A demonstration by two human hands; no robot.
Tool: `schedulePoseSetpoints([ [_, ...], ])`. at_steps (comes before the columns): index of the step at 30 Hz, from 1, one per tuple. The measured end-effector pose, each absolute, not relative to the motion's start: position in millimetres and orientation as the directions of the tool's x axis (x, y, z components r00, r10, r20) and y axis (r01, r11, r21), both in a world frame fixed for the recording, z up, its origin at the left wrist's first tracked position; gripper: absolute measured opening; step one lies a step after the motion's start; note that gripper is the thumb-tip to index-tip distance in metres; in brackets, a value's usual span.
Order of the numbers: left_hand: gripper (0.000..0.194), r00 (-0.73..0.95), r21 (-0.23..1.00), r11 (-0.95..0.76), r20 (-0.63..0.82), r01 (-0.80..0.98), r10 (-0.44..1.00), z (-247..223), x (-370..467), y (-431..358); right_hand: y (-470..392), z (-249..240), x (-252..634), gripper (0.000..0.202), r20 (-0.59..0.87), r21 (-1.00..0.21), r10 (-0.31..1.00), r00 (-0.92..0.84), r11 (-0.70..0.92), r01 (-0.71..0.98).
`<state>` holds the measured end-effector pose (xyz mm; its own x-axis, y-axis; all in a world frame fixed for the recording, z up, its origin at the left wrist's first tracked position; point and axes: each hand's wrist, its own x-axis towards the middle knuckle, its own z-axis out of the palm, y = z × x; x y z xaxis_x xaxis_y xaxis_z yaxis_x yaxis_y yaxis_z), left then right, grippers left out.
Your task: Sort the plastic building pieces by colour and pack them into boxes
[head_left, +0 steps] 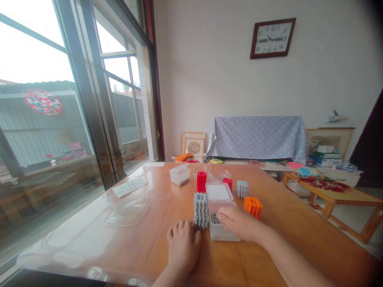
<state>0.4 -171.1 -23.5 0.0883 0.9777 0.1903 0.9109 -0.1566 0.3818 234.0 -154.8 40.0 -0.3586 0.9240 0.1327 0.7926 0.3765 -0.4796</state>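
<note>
Head view, looking down a wooden table (269, 223) beside a big window (60, 99). Left hand (183, 247) lies flat, palm down on the table, fingers spread loosely and holding nothing; fingertips touch or almost touch the base of a tall grey block stack (200, 210), cannot tell which. Right hand (237, 223) rests over the top of a small clear plastic box (223, 233), fingers curled down across its open rim toward grey pieces inside; whether the fingertips actually pinch a piece cannot be told, the hand hides it. Grey stack stands upright, just left of the box, touching or nearly so. Orange block (253, 207) sits just right of the box, behind the right hand. Box lid (219, 192) lies flat directly behind the box. Farther back: tall red block stack (201, 181), small red block (228, 183), light grey-blue block (242, 189), all near each other. White open container (180, 174) is back left. Clear plastic tray (127, 213) and a paper sheet (130, 186) lie on the left part of the table, well apart from the hands. Wall clock (272, 38) hangs above a cloth-covered piece of furniture (257, 135); low wooden side table (335, 195) at right.
</note>
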Motion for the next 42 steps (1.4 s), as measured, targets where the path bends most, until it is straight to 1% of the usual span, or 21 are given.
schedulePoseSetpoints([
  [2,0.026,0.084,0.389,-0.158,0.201,0.907,0.976,-26,0,-171,-154,40,231,0.032,0.157,-0.481,0.921,-0.356,0.386,0.787],
  [4,0.025,0.074,0.398,-0.158,0.217,0.904,0.973,-28,0,-170,-151,42,228,0.027,0.202,-0.482,0.930,-0.308,0.368,0.795],
  [8,0.024,0.063,0.418,-0.153,0.222,0.895,0.973,-27,0,-171,-138,56,218,0.017,0.349,-0.544,0.917,-0.190,0.364,0.756],
  [10,0.025,0.066,0.418,-0.149,0.207,0.896,0.976,-25,0,-172,-132,67,211,0.019,0.417,-0.559,0.891,-0.183,0.409,0.721],
  [11,0.025,0.067,0.418,-0.147,0.200,0.896,0.977,-25,0,-172,-129,73,208,0.024,0.431,-0.554,0.879,-0.203,0.435,0.709],
  [13,0.025,0.068,0.419,-0.145,0.193,0.896,0.979,-24,0,-172,-124,84,201,0.037,0.417,-0.524,0.865,-0.279,0.479,0.704],
  [16,0.026,0.067,0.408,-0.141,0.190,0.902,0.980,-23,0,-173,-118,98,193,0.054,0.333,-0.469,0.863,-0.380,0.501,0.727],
  [18,0.026,0.068,0.396,-0.138,0.187,0.908,0.980,-24,0,-173,-114,105,190,0.062,0.271,-0.441,0.865,-0.422,0.502,0.744],
  [20,0.025,0.072,0.397,-0.144,0.189,0.906,0.979,-25,0,-173,-111,109,187,0.065,0.224,-0.419,0.861,-0.457,0.508,0.752],
  [22,0.025,0.078,0.408,-0.154,0.197,0.900,0.977,-26,0,-172,-108,111,184,0.065,0.204,-0.406,0.855,-0.477,0.517,0.754],
  [26,0.023,0.069,0.425,-0.160,0.222,0.891,0.973,-29,-1,-172,-102,112,182,0.063,0.213,-0.401,0.840,-0.499,0.541,0.740],
  [29,0.022,0.059,0.425,-0.157,0.234,0.891,0.970,-29,-1,-173,-98,110,180,0.053,0.207,-0.397,0.824,-0.527,0.563,0.724],
  [32,0.022,0.059,0.410,-0.144,0.212,0.901,0.975,-26,0,-174,-95,106,180,0.046,0.211,-0.424,0.823,-0.527,0.563,0.709],
  [36,0.025,0.056,0.383,-0.114,0.160,0.916,0.985,-19,2,-176,-96,104,190,0.054,0.246,-0.520,0.851,-0.464,0.520,0.678],
  [38,0.026,0.059,0.380,-0.114,0.152,0.918,0.987,-17,2,-177,-99,103,200,0.055,0.253,-0.555,0.871,-0.420,0.487,0.675],
  [42,0.026,0.063,0.394,-0.124,0.164,0.911,0.984,-19,1,-176,-107,97,225,0.046,0.247,-0.540,0.903,-0.352,0.429,0.724],
])
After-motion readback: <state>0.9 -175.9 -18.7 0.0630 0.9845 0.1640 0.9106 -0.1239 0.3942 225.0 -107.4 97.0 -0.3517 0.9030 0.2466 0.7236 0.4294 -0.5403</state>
